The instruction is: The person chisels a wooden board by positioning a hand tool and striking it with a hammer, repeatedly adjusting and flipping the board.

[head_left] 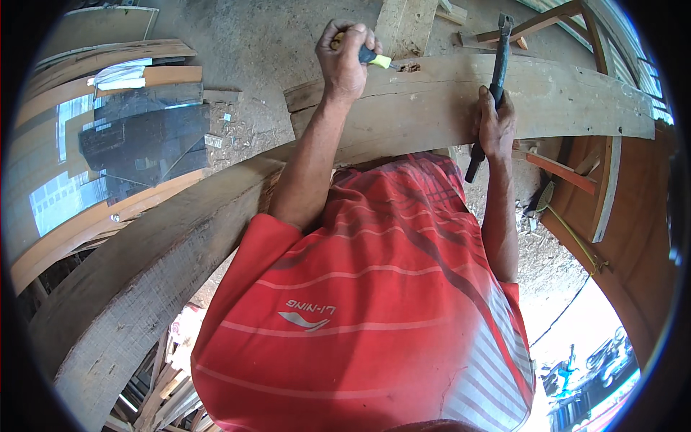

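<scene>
Left hand (346, 63) grips black-and-yellow tool (377, 60) at ragged notch (410, 68) by far edge of plank (425, 108), left of middle; handle partly covered, tip hard to make out. Right hand (497, 124) grips dark hammer (499, 65), mid-handle hidden.

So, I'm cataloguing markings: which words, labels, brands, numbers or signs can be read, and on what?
Red shirt: white lettering beside a white emblem, upside down here; wording not copied.
Yellow-and-black handle and dark tool: nothing legible.
Elsewhere: no readable text.

A yellow-and-black-handled tool (381, 60) points at a ragged notch (409, 68) in a pale wooden beam (425, 108); a dark, long-handled hammer (500, 61) slants across it.
</scene>
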The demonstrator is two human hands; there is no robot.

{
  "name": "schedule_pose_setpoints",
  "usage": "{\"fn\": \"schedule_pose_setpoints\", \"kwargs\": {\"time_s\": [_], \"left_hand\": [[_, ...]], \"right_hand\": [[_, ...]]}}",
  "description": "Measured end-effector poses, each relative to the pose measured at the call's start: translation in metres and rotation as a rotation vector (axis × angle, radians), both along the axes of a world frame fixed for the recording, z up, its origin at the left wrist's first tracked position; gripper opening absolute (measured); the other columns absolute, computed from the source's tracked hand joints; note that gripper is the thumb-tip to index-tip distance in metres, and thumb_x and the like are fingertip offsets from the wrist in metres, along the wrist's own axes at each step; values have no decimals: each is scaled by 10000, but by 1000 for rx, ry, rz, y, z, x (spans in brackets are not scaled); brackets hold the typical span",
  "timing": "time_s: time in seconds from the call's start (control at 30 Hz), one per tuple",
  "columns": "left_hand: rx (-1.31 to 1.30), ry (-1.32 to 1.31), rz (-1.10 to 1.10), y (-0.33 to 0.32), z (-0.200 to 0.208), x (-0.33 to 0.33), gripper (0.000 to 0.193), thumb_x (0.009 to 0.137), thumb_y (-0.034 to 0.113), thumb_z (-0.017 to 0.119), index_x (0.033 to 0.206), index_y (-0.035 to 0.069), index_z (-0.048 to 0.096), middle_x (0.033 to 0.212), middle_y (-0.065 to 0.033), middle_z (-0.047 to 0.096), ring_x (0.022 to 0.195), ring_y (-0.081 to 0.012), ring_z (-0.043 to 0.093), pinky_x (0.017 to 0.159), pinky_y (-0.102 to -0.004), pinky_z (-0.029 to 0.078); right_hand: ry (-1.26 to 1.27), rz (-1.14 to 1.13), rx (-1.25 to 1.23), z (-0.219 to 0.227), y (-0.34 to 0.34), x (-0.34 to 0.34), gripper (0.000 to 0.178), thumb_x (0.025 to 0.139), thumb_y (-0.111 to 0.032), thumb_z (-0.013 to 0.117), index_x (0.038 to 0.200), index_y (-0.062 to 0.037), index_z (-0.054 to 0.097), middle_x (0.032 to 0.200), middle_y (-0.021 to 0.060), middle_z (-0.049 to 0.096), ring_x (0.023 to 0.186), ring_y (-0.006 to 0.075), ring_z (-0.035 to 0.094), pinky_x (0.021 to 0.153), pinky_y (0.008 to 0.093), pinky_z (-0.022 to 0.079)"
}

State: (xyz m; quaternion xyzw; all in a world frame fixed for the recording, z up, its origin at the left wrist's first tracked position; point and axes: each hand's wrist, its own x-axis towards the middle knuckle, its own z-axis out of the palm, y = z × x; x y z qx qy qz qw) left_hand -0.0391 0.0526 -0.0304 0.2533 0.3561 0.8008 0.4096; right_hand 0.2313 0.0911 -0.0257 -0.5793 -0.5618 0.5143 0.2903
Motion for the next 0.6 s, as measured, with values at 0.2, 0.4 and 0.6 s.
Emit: {"fn": "schedule_pose_setpoints", "kwargs": {"time_s": [0.2,0.4,0.6], "left_hand": [[-37,204,-58,-3,-9,6,65,955,35,597,915,54,550,753,-78,594,686,-186,594,663,-375,539],[6,340,-28,-2,-10,13,62,964,25,587,922,36,543,770,-81,610,696,-184,623,653,-354,547],[-10,429,41,2,-5,21,69,930,-39,559,882,5,538,707,-96,633,624,-157,643,578,-323,563]], "right_hand": [[-29,-14,9,-3,1,0,350,1040,-356,581,835,-84,499,563,1,504,431,85,466,415,269,374],[-5,-13,-11,-3,2,-1,344,1039,-351,582,848,-75,508,584,10,523,437,81,470,419,263,376],[1,4,-32,-5,5,1,324,1029,-336,597,892,-51,527,582,2,528,445,84,501,412,273,403]]}}
